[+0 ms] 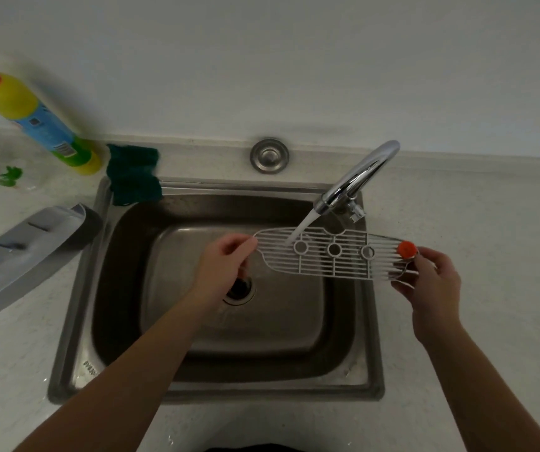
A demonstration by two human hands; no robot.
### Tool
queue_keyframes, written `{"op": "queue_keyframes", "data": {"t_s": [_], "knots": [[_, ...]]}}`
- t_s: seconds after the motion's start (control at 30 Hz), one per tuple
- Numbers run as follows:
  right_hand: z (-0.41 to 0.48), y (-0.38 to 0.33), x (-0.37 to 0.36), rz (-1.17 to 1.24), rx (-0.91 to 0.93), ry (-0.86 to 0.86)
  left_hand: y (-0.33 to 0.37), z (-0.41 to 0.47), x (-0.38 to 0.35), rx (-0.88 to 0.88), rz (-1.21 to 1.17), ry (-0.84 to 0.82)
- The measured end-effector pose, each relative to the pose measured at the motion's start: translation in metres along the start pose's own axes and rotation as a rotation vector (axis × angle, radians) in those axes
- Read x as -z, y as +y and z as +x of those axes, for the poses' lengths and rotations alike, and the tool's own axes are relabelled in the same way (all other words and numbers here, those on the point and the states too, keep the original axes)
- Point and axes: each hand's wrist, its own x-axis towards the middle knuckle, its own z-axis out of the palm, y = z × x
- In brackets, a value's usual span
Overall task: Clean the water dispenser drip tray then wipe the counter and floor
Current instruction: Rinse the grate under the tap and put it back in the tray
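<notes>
A white slotted drip tray grate [330, 254] with three round holes and an orange float [406, 249] at its right end is held level over the steel sink [76, 321]. My left hand [226, 261] pinches its left tip. My right hand [431, 282] grips its right end, under the float. Water runs from the chrome tap [356, 177] onto the grate's left half. The grey drip tray base [24, 252] lies on the counter to the left of the sink.
A yellow detergent bottle [30, 115] with a red cap stands at the back left. A dark green cloth [133, 174] hangs over the sink's back left corner. The drain [239, 290] sits under my left hand. The pale counter [474, 223] surrounds the sink.
</notes>
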Motion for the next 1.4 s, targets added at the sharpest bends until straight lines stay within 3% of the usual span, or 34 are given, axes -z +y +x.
{"op": "queue_keyframes", "data": {"t_s": [0.13, 0.27, 0.4, 0.57, 0.7, 0.8, 0.87, 0.97, 1.07, 1.2, 1.3, 1.4], "knots": [[-0.017, 0.023, -0.006, -0.080, -0.037, -0.065, -0.027, -0.020, 0.023, 0.091, 0.008, 0.031], [-0.030, 0.028, -0.039, -0.198, 0.042, -0.194, -0.040, -0.036, 0.057, 0.236, -0.251, 0.121], [-0.032, 0.008, -0.081, -0.244, 0.101, -0.339, -0.035, -0.036, 0.091, 0.205, -0.368, 0.196], [-0.038, -0.015, -0.099, 0.083, 0.003, -0.502, -0.022, -0.034, 0.118, 0.185, -0.355, 0.223], [-0.043, -0.004, -0.099, -0.082, 0.107, -0.538, -0.022, -0.039, 0.127, 0.186, -0.405, 0.212], [-0.035, 0.007, -0.098, -0.414, 0.197, -0.561, -0.014, -0.053, 0.134, 0.050, -0.335, 0.254], [-0.020, 0.008, -0.100, -0.686, 0.280, -0.530, -0.005, -0.061, 0.138, -0.103, -0.167, 0.323], [0.004, 0.005, -0.106, -0.888, 0.347, -0.480, 0.014, -0.067, 0.135, -0.256, 0.133, 0.393], [0.024, -0.007, -0.112, -0.934, 0.417, -0.430, 0.034, -0.077, 0.131, -0.388, 0.462, 0.425], [0.052, -0.038, -0.109, -0.853, 0.445, -0.247, 0.062, -0.097, 0.126, -0.603, 0.671, 0.449], [0.047, -0.041, -0.104, -0.863, 0.448, -0.306, 0.083, -0.109, 0.121, -0.744, 0.723, 0.477], [0.019, -0.025, -0.099, -0.878, 0.530, -0.463, 0.089, -0.127, 0.110, -0.770, 0.697, 0.512]]}}
